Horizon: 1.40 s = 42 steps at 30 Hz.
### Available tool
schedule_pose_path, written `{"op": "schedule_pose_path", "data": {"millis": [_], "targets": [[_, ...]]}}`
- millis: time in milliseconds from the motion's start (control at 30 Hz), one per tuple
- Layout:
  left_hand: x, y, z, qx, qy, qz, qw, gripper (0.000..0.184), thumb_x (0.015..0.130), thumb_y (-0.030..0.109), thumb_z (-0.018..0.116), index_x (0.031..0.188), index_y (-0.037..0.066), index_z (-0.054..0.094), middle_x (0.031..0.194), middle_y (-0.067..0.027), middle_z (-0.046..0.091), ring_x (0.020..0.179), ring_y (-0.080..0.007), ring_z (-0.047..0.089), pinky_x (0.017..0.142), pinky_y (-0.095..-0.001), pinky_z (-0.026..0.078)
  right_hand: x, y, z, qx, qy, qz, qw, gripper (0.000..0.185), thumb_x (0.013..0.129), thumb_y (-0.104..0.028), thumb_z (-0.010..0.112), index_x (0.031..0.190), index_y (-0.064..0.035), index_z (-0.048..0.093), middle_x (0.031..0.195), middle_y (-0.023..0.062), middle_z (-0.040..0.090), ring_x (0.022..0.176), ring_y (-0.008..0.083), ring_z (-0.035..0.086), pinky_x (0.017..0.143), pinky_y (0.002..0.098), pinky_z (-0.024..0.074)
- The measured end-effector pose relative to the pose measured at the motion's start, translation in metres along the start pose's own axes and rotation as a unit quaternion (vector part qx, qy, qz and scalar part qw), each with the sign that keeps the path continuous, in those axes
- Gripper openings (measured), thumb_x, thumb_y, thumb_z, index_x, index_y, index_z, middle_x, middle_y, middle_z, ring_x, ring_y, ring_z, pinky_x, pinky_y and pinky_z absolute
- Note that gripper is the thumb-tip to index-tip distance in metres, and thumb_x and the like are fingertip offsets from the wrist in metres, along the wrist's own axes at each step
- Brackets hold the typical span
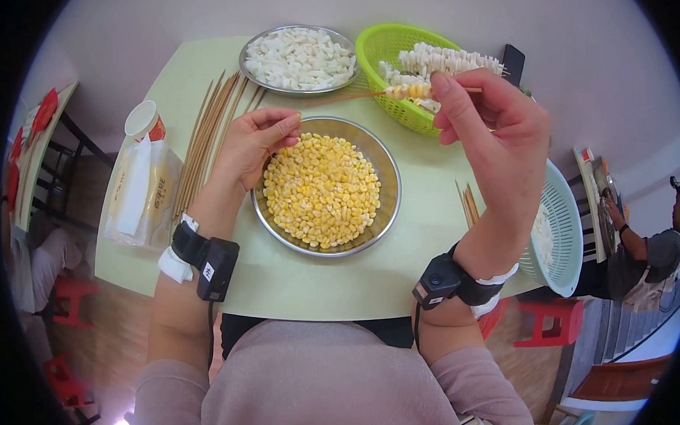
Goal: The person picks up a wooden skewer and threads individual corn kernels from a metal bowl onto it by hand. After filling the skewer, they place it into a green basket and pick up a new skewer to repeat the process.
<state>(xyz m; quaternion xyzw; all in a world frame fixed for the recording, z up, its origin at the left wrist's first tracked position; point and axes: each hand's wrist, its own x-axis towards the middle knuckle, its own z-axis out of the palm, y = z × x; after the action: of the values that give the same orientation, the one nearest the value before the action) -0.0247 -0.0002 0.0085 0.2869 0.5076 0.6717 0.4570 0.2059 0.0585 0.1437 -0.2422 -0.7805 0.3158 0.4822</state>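
Note:
My right hand [500, 117] is closed on a wooden skewer [344, 99] that carries several corn kernels [409, 90] near its fingertips. The bare end of the skewer points left, above a steel bowl [389, 207] of loose yellow corn kernels [322, 189]. My left hand [256, 138] is at the bowl's upper left rim, thumb and forefinger pinched together; what they hold, if anything, is too small to make out. Behind my right hand, a green basket [372, 45] holds skewers threaded with white pieces [443, 60].
A steel plate of white pieces [300, 59] stands at the back. Bare skewers [208, 133], a paper cup [143, 121] and a tissue pack [142, 190] lie left. At right are a blue basket [568, 228], more skewers [469, 204] and a phone [513, 65]. A person [646, 253] sits far right.

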Motion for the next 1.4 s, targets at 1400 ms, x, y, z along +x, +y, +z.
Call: {"op": "schedule_pose_path", "data": {"millis": [1400], "targets": [[-0.0001, 0.0069, -0.0018, -0.089, -0.022, 0.011, 0.996, 0.02, 0.082, 0.005, 0.062, 0.1, -0.002, 0.06, 0.09, -0.0089, 0.064, 0.082, -0.0123, 0.062, 0.073, -0.0199, 0.053, -0.0004, 0.0011, 0.0082, -0.023, -0.009, -0.01, 1.0, 0.017, 0.082, -0.014, 0.064, 0.079, 0.003, 0.063, 0.057, -0.0002, 0.057, 0.05, 0.0027, 0.051, 0.045, 0.0166, 0.0378]]}}
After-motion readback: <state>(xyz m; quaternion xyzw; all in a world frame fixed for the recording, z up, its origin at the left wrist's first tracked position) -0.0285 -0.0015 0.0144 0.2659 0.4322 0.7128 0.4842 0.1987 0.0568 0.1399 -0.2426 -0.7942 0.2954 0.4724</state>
